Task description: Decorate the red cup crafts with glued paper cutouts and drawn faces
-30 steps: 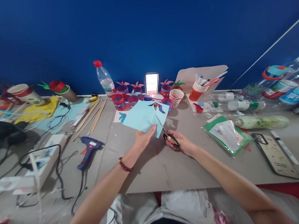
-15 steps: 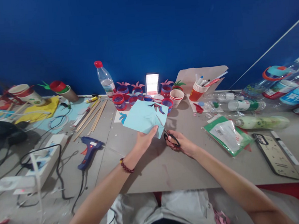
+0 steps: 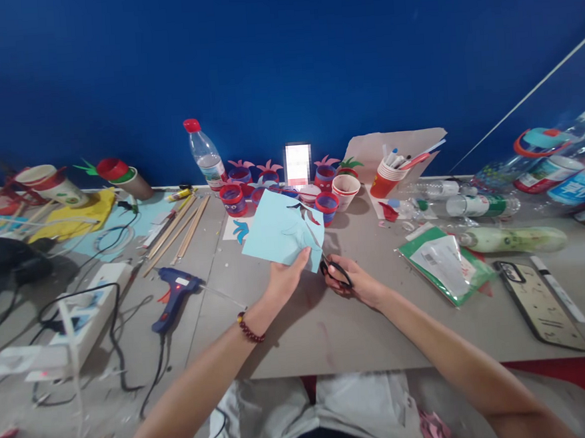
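Observation:
My left hand pinches the lower edge of a light blue sheet of paper, its thumb on top. Cut openings and a drawn outline show on the sheet's right part. My right hand is closed on the black handles of the scissors, at the sheet's lower right corner; their blades are mostly hidden at the paper. Behind the sheet stand small red and blue cups with paper leaves. A blue paper cutout lies left of the sheet.
A blue glue gun, wooden sticks and a white power strip lie left. A clear bottle stands behind. On the right are a cup of pens, plastic bottles, a green packet and a phone.
The blue sheet has turned a little and its right edge has shifted left. The scissor blades, seen over the paper before, now show less. My right hand has hardly moved.

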`<control>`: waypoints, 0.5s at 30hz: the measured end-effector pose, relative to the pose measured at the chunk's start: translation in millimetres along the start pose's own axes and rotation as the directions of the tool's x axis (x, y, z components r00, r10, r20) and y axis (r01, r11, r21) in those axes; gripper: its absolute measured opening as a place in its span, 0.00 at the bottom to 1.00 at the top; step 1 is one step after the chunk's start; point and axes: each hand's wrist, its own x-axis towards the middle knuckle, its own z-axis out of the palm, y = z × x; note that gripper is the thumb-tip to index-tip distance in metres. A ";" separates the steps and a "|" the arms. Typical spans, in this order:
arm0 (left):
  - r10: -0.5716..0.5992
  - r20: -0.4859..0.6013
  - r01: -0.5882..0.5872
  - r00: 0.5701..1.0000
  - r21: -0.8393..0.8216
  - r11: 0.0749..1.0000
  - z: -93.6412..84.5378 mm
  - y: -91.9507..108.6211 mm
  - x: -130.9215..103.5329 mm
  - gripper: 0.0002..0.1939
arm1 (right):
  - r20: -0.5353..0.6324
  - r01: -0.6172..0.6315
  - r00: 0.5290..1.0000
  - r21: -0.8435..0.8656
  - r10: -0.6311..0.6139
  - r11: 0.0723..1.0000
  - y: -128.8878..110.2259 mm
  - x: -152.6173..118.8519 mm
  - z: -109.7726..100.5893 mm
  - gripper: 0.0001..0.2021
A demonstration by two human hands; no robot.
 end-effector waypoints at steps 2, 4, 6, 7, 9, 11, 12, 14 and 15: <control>0.013 0.002 -0.013 1.000 -0.004 1.000 -0.2 -0.6 0.2 0.09 | 0.004 0.006 1.000 0.003 -0.006 1.000 0.8 0.5 -0.5 0.25; 0.017 0.002 -0.017 1.000 -0.008 1.000 -0.3 -0.6 0.1 0.09 | 0.009 0.016 1.000 0.005 -0.016 1.000 1.5 1.0 -0.9 0.25; 0.009 0.000 -0.009 1.000 -0.008 1.000 -0.1 0.2 -0.5 0.09 | 0.007 0.021 1.000 0.004 -0.021 1.000 1.8 1.4 -1.0 0.24; 0.005 -0.003 -0.005 1.000 -0.008 1.000 0.0 0.9 -0.8 0.09 | 0.003 0.022 1.000 0.002 -0.022 1.000 1.8 1.4 -0.9 0.25; -0.004 -0.006 0.004 1.000 -0.003 1.000 0.4 2.4 -1.6 0.09 | -0.003 0.024 1.000 0.001 -0.024 1.000 1.6 1.4 -0.7 0.25; -0.012 -0.007 0.012 1.000 0.006 1.000 0.8 3.7 -2.4 0.09 | 0.000 0.028 1.000 0.004 -0.028 1.000 1.7 1.2 -0.4 0.25; -0.015 -0.006 0.015 1.000 0.009 1.000 1.0 4.1 -2.7 0.09 | 0.002 0.028 1.000 0.007 -0.028 1.000 1.9 1.1 -0.3 0.25; -0.019 -0.008 0.020 1.000 0.007 1.000 1.3 4.2 -3.1 0.08 | 0.005 0.025 1.000 0.016 -0.025 1.000 2.4 1.0 -0.2 0.25; -0.021 -0.010 0.021 1.000 0.002 1.000 1.4 4.0 -3.3 0.08 | 0.009 0.022 1.000 0.020 -0.022 1.000 2.5 0.9 -0.1 0.25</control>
